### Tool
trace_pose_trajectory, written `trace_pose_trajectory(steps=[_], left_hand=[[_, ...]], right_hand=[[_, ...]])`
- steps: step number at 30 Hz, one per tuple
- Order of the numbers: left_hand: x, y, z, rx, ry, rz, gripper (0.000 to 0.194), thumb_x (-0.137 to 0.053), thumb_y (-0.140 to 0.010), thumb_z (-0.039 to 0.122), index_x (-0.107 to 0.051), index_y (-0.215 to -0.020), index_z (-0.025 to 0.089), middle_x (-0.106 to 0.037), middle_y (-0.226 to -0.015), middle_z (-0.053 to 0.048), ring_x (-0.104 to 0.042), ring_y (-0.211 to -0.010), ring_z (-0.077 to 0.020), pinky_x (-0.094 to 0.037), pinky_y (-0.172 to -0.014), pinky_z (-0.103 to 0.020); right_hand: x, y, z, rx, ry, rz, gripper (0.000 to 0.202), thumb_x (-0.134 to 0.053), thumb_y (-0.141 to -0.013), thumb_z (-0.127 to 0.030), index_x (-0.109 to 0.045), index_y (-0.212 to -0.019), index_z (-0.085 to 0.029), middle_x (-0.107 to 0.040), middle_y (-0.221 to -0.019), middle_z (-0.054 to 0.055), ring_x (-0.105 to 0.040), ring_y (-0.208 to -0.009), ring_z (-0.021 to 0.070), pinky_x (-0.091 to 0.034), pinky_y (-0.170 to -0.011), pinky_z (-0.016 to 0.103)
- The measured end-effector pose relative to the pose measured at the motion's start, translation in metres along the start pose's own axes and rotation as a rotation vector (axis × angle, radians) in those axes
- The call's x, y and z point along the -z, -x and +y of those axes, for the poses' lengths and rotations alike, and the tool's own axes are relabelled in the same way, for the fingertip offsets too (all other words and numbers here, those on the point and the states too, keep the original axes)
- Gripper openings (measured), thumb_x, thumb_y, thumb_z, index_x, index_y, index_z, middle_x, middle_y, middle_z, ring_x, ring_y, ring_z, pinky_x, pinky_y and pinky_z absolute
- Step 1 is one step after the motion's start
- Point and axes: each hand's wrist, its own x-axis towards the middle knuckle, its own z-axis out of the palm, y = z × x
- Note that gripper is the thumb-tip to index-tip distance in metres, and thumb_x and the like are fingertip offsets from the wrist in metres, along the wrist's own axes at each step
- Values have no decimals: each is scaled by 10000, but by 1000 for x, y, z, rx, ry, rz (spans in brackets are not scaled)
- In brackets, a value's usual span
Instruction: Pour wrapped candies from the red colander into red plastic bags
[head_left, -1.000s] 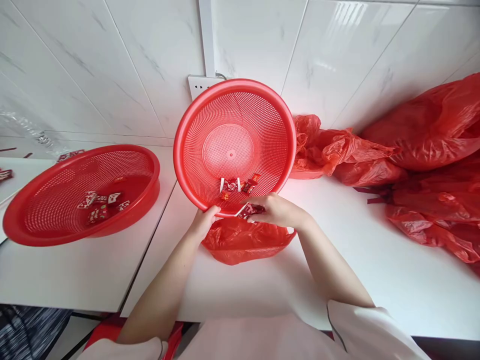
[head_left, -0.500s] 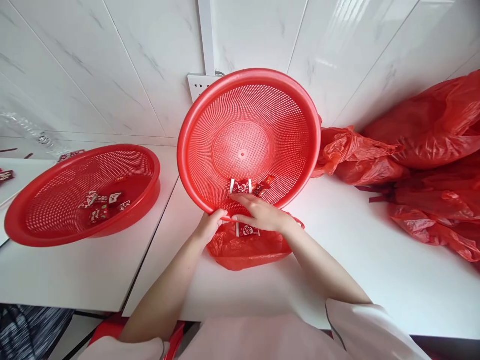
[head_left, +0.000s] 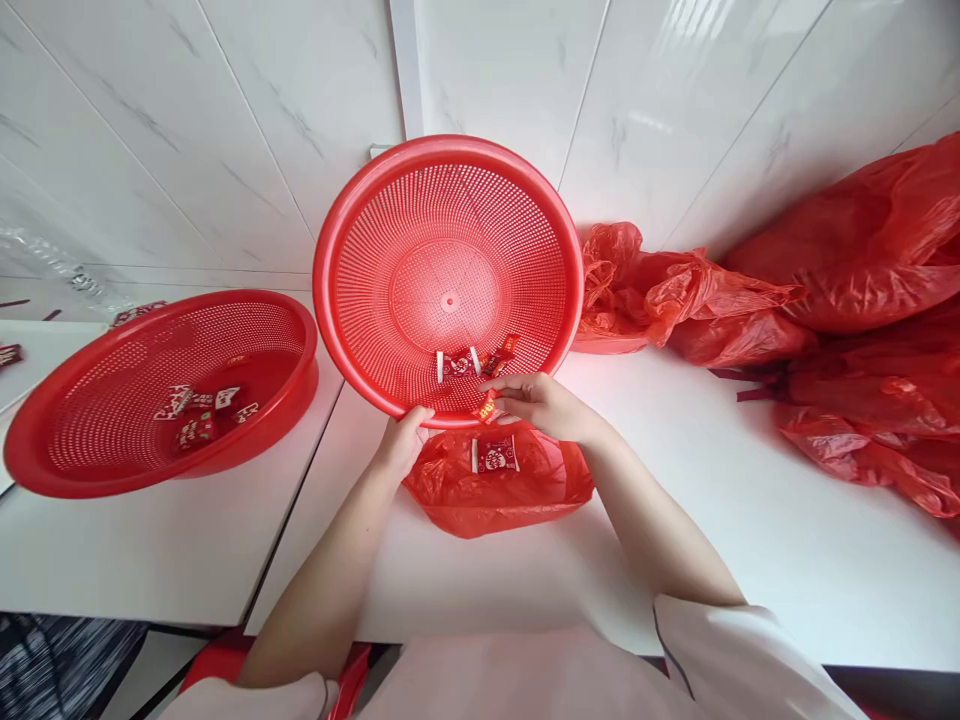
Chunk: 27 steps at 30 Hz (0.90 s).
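Observation:
My left hand (head_left: 405, 440) grips the lower rim of a round red mesh basket (head_left: 330, 300), which is tilted so its inside faces me. At the basket's lower right rim, my right hand (head_left: 536, 402) holds a small red-and-gold packet (head_left: 488, 406) between its fingers. Inside the basket lie a dark red packet with white ends (head_left: 458, 364) and a red wrapped piece (head_left: 501, 355). Below the rim, an open red plastic bag (head_left: 495, 512) has a red-and-white packet (head_left: 496, 455) in it.
Another red basket (head_left: 300, 400) with several small packets stands on the white table (head_left: 720, 500) at the left. Several red plastic bags (head_left: 862, 260) are piled at the right. Behind is a tiled wall (head_left: 495, 60). A clear plastic item (head_left: 82, 280) lies at the far left.
The held basket has shifted left, together with my left hand. My right hand has moved slightly right and up, and a red-and-gold packet now shows in its fingers.

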Motion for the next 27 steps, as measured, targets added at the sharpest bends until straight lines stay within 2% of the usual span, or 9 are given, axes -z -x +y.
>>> trace_pose_trajectory(steps=[4, 9, 12, 14, 15, 19, 22, 24, 27], left_hand=[[3, 0, -1, 54, -18, -19, 264, -598, -699, 208, -657, -948, 140, -708, -966, -77, -654, -1004, -280, -523, -886, -430], [1, 4, -2, 79, -93, 16, 307, -613, -707, 211, -646, -1006, 151, -701, -917, -66, -660, -962, -289, -557, -799, -426], [-4, 9, -6, 92, -123, 16, 279, -617, -718, 210, -647, -990, 154, -697, -901, -62, -664, -930, -283, -560, -778, -429], [-6, 11, -8, 113, -111, -19, 247, -613, -725, 212, -649, -963, 156, -697, -909, -61, -666, -923, -277, -557, -786, -433], [-7, 12, -9, 121, -102, -32, 230, -612, -727, 214, -651, -946, 156, -698, -905, -60, -665, -927, -276, -554, -794, -433], [-6, 10, -9, 125, -112, -35, 238, -605, -725, 213, -661, -948, 152, -705, -907, -65, -659, -959, -283, -549, -811, -430], [-2, 6, -7, 105, -109, 2, 281, -599, -725, 206, -663, -991, 143, -708, -894, -70, -666, -946, -287, -554, -801, -430], [0, 4, -5, 87, -85, 22, 266, -597, -728, 203, -664, -977, 136, -704, -856, -69, -674, -915, -284, -557, -792, -430], [4, 1, -4, 69, -34, 16, 233, -596, -735, 212, -660, -946, 134, -696, -830, -68, -680, -871, -278, -558, -780, -435]], right_hand=[[3, 7, -7, 94, 210, -70, 290, -579, -876, -338, -674, -1100, -180, -720, -982, 48, -679, -901, 184, -548, -847, 346], [-1, 3, -4, 216, 473, 194, 354, -485, -939, -395, -596, -1216, -204, -653, -1202, 84, -617, -1098, 205, -484, -957, 377], [-8, -7, 11, 238, 671, 228, 593, -481, -928, -478, -376, -1437, -192, -408, -1481, 147, -349, -1392, 268, -301, -1123, 494], [-14, -12, 19, 211, 770, 154, 726, -464, -909, -559, -254, -1499, -192, -241, -1565, 150, -143, -1467, 296, -156, -1162, 560], [-16, -13, 21, 188, 798, 111, 760, -451, -903, -587, -223, -1511, -193, -231, -1567, 156, -127, -1468, 311, -129, -1157, 582], [-19, -7, 14, 163, 768, -33, 803, -561, -843, -587, -290, -1490, -196, -495, -1379, 182, -460, -1278, 335, -340, -1060, 553], [-17, -3, 7, 269, 621, -119, 731, -710, -781, -403, -414, -1421, -212, -573, -1287, 130, -550, -1166, 271, -438, -992, 436], [-15, -3, 6, 296, 455, -85, 593, -693, -801, -305, -500, -1353, -210, -617, -1225, 96, -591, -1094, 224, -460, -965, 387], [-14, -8, 8, 196, 29, 68, 437, -626, -856, -324, -572, -1270, -195, -670, -1104, 75, -643, -953, 186, -495, -915, 385]])
